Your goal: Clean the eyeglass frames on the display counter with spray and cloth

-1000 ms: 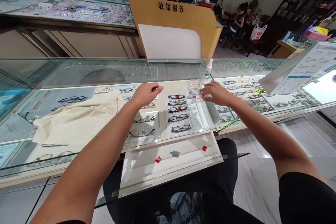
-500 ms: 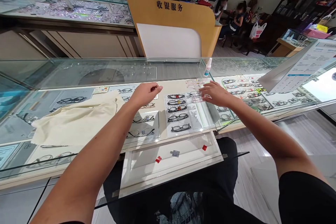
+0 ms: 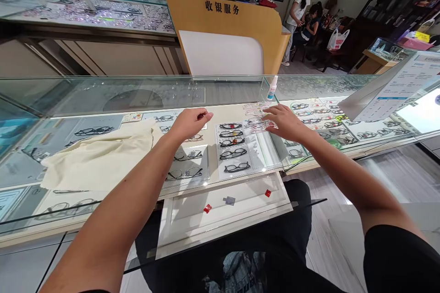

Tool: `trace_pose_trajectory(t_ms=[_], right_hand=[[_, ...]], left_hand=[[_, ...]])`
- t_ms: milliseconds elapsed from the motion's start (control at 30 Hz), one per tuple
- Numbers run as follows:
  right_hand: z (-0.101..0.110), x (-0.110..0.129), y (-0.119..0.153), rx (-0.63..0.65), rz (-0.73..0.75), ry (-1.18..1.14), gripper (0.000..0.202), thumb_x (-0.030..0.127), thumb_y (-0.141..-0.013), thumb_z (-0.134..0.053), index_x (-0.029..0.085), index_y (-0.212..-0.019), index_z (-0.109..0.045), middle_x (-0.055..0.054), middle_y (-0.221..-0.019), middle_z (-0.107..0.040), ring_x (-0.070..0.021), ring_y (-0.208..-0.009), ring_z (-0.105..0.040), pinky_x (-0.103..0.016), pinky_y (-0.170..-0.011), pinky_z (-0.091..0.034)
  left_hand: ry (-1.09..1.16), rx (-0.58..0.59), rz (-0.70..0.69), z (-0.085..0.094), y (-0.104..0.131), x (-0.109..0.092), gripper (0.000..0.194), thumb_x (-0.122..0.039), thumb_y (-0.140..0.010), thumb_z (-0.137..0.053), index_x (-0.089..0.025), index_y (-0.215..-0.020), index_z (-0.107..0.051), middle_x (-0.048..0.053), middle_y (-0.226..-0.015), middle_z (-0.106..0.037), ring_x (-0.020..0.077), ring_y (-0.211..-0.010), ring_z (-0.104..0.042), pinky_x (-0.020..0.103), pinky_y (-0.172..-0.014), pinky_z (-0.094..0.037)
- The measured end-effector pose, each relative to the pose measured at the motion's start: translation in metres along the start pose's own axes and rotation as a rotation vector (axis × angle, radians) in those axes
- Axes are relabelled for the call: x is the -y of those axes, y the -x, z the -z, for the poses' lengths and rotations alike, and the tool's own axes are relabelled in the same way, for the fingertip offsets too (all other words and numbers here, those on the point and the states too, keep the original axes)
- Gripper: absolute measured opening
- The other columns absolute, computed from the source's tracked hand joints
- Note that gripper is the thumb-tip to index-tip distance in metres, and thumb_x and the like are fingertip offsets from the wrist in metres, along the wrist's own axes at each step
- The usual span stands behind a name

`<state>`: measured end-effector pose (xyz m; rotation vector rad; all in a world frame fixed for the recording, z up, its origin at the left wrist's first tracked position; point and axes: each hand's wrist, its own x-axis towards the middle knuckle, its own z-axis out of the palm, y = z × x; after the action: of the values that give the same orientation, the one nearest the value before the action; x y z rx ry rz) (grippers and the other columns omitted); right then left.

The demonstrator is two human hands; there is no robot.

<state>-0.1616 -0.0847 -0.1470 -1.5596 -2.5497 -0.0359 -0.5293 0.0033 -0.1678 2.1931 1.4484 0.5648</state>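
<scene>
Over the glass counter, my left hand (image 3: 192, 122) is closed, its fingers curled under; what they may hold is hidden. My right hand (image 3: 283, 122), fingers apart, is at the right edge of some clear pinkish glasses (image 3: 256, 123). Below these, dark-framed glasses (image 3: 233, 152) lie in a column on a white tray (image 3: 220, 171). More glasses (image 3: 185, 173) lie below my left hand. A cream cloth (image 3: 99, 158) is spread at the left. Behind my right hand stands a small white spray bottle (image 3: 272, 88).
An open drawer (image 3: 192, 224) below the counter holds two red pieces and a grey one. A printed sheet (image 3: 395, 87) stands at the right. Beyond are a wooden cash desk (image 3: 223, 23) and two people, one standing (image 3: 298, 9), one seated (image 3: 310, 25).
My right hand has shifted slightly to the right, its fingers spread a little more. In the background, one person has risen to stand. My left hand has stayed in place.
</scene>
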Motion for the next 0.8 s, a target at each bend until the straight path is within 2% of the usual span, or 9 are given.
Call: trace_pose_trajectory(t_ms=[167, 233, 333, 400, 467, 533, 567, 667, 800], right_hand=[[0.034, 0.046, 0.035, -0.119, 0.064, -0.178, 0.028, 0.04, -0.11, -0.062, 0.024, -0.123, -0.08, -0.015, -0.139, -0.079, -0.0376, -0.132, -0.07, -0.058, -0.115, -0.054], [0.04, 0.049, 0.052, -0.136, 0.058, -0.23, 0.028, 0.045, -0.111, -0.061, 0.026, -0.121, -0.079, -0.013, -0.136, -0.08, -0.037, -0.131, -0.07, -0.056, -0.114, -0.054], [0.026, 0.018, 0.076, -0.177, -0.085, -0.221, 0.03, 0.046, -0.11, -0.059, 0.024, -0.117, -0.078, -0.015, -0.129, -0.08, -0.0381, -0.127, -0.071, -0.057, -0.112, -0.054], [0.007, -0.017, 0.094, -0.18, -0.256, -0.185, 0.031, 0.045, -0.109, -0.056, 0.022, -0.114, -0.077, -0.017, -0.124, -0.08, -0.0398, -0.121, -0.071, -0.059, -0.109, -0.055], [-0.013, -0.048, 0.112, -0.203, -0.389, -0.153, 0.033, 0.046, -0.108, -0.055, 0.022, -0.111, -0.076, -0.018, -0.124, -0.079, -0.0423, -0.122, -0.07, -0.063, -0.11, -0.054], [-0.029, -0.067, 0.128, -0.237, -0.432, -0.161, 0.033, 0.045, -0.108, -0.053, 0.021, -0.116, -0.075, -0.019, -0.131, -0.078, -0.0419, -0.127, -0.07, -0.064, -0.114, -0.052], [-0.034, -0.07, 0.133, -0.256, -0.434, -0.165, 0.034, 0.044, -0.109, -0.052, 0.022, -0.12, -0.075, -0.018, -0.134, -0.077, -0.0412, -0.129, -0.069, -0.064, -0.117, -0.051], [-0.042, -0.068, 0.14, -0.292, -0.422, -0.16, 0.036, 0.043, -0.111, -0.049, 0.023, -0.13, -0.072, -0.017, -0.142, -0.075, -0.0401, -0.135, -0.066, -0.062, -0.119, -0.05], [-0.043, -0.061, 0.138, -0.309, -0.435, -0.159, 0.034, 0.041, -0.111, -0.05, 0.023, -0.129, -0.073, -0.017, -0.14, -0.075, -0.041, -0.133, -0.065, -0.064, -0.119, -0.05]], left_hand=[[-0.014, 0.017, 0.01, 0.002, -0.004, 0.003, 0.04, -0.053, -0.104, -0.053, -0.024, -0.077, -0.051, 0.003, -0.071, -0.057, 0.0212, -0.067, -0.048, 0.037, -0.067, -0.032], [-0.034, -0.03, -0.015, 0.002, 0.0, -0.007, 0.031, -0.05, -0.101, -0.055, -0.025, -0.082, -0.053, 0.003, -0.074, -0.06, 0.0218, -0.07, -0.051, 0.037, -0.068, -0.034], [-0.049, -0.133, -0.23, -0.005, 0.027, -0.05, 0.026, -0.045, -0.096, -0.058, -0.025, -0.082, -0.051, 0.005, -0.08, -0.064, 0.0231, -0.076, -0.054, 0.039, -0.075, -0.038], [0.047, 0.026, -0.47, -0.021, 0.061, -0.089, 0.032, -0.047, -0.099, -0.055, -0.026, -0.076, -0.05, 0.006, -0.075, -0.062, 0.0241, -0.076, -0.055, 0.041, -0.079, -0.043], [0.236, 0.308, -0.632, -0.047, 0.1, -0.122, 0.038, -0.049, -0.105, -0.05, -0.026, -0.074, -0.047, 0.006, -0.073, -0.061, 0.0234, -0.073, -0.054, 0.041, -0.078, -0.045], [0.413, 0.564, -0.678, -0.082, 0.131, -0.14, 0.04, -0.05, -0.109, -0.047, -0.026, -0.077, -0.045, 0.006, -0.074, -0.062, 0.0219, -0.071, -0.053, 0.041, -0.074, -0.045], [0.462, 0.633, -0.662, -0.102, 0.14, -0.143, 0.041, -0.051, -0.111, -0.045, -0.026, -0.078, -0.044, 0.005, -0.075, -0.062, 0.0214, -0.071, -0.054, 0.04, -0.073, -0.045], [0.477, 0.669, -0.482, -0.163, 0.134, -0.131, 0.042, -0.049, -0.114, -0.039, -0.026, -0.085, -0.057, 0.007, -0.088, -0.072, 0.0222, -0.079, -0.063, 0.041, -0.079, -0.05], [0.298, 0.351, -0.36, -0.226, 0.072, -0.105, 0.027, -0.041, -0.105, -0.059, -0.023, -0.087, -0.069, 0.016, -0.108, -0.075, 0.033, -0.11, -0.068, 0.052, -0.102, -0.054]])
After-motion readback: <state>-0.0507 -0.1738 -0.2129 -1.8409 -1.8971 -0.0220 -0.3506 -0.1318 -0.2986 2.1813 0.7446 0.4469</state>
